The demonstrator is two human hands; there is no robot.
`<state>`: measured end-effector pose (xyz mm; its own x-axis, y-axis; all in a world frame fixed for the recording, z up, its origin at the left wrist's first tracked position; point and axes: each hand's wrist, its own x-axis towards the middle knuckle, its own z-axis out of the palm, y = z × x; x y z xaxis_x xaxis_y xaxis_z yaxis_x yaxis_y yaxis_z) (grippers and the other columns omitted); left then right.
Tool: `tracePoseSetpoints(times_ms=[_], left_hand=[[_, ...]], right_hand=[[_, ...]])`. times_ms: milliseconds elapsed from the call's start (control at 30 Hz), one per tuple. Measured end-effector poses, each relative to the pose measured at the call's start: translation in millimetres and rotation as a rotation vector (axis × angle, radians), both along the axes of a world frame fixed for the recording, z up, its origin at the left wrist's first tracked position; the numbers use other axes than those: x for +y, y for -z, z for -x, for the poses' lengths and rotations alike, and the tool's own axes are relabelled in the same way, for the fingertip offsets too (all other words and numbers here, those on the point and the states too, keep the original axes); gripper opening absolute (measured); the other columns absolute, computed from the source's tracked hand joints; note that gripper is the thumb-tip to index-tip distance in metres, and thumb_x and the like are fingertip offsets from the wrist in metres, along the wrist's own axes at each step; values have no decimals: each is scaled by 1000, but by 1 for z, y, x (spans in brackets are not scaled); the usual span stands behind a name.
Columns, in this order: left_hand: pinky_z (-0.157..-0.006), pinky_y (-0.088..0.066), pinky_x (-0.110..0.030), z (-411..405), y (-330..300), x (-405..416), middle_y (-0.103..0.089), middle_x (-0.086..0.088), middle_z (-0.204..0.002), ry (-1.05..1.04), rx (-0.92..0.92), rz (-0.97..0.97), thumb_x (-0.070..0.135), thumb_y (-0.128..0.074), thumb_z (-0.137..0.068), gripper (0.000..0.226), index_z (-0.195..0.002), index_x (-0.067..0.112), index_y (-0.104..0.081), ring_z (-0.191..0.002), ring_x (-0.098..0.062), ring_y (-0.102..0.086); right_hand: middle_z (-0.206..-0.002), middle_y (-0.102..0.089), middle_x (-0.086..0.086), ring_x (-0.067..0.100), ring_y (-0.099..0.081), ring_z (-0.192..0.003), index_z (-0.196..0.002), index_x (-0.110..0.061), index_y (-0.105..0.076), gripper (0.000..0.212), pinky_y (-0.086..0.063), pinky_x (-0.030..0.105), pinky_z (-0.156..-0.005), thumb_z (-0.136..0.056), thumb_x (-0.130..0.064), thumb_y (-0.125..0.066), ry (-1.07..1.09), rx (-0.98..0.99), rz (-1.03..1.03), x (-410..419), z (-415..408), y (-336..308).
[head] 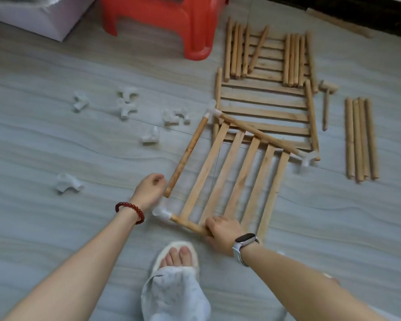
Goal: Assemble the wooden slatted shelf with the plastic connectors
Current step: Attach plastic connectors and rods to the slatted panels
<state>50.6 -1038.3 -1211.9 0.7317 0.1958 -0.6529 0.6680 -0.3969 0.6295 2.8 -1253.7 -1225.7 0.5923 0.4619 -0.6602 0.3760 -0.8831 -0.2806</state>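
Observation:
A wooden slatted shelf panel [236, 172] lies tilted on the floor. White plastic connectors sit on three of its corners: far left [212, 111], far right [307, 157] and near left [161, 210]. A side dowel [186, 156] runs from the far-left connector toward the near-left one; its lower end hangs free just above that connector. My left hand [149, 191] grips this lower end of the dowel. My right hand [222, 230] grips the panel's near rail [188, 223].
Several loose white connectors [127, 103] lie scattered on the floor to the left. More slatted panels [264, 105] and dowels [361, 137] lie stacked at the back right, with a small wooden mallet [326, 98]. A red stool [162, 22] stands behind. My slippered foot [178, 253] is below the panel.

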Motion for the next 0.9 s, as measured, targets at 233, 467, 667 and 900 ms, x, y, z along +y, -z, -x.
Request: tracePoseSetpoints(times_ms=[233, 467, 667, 900], left_hand=[[-94, -44, -33, -64, -13, -73, -53, -11, -129, 446, -221, -280, 19, -42, -96, 32, -124, 9, -53, -112, -28, -55], [-103, -35, -36, -136, -34, -216, -45, -6, -134, 886, -407, -348, 21, -39, -96, 36, -131, 17, -47, -125, -27, -43], [-102, -27, -38, -164, 5, -312, -34, 1, -143, 1173, -526, -535, 34, -44, -93, 50, -141, 26, -32, -132, -22, -28], [-98, -22, -36, -181, 42, -336, -52, 6, -126, 1377, -518, -623, 53, -43, -91, 46, -130, 29, -44, -118, -16, -39]], right_hand=[[-124, -55, 10, 32, -54, -108, -126, -14, -45, 30, -40, 34, -78, -99, -21, -32, 77, -64, -71, -73, -70, -29], [-115, -60, 9, 35, -56, -96, -123, -15, -48, 29, -33, 33, -65, -98, -18, -34, 692, -403, -6, -221, -137, -55], [-127, -46, 18, 35, -43, -116, -128, -1, -42, 34, -37, 37, -83, -96, -10, -36, 871, -449, 335, -328, -173, 5], [-106, -58, 21, 37, -54, -99, -111, 4, -48, 23, -31, 36, -68, -93, -8, -39, 931, -560, 265, -346, -197, 51]])
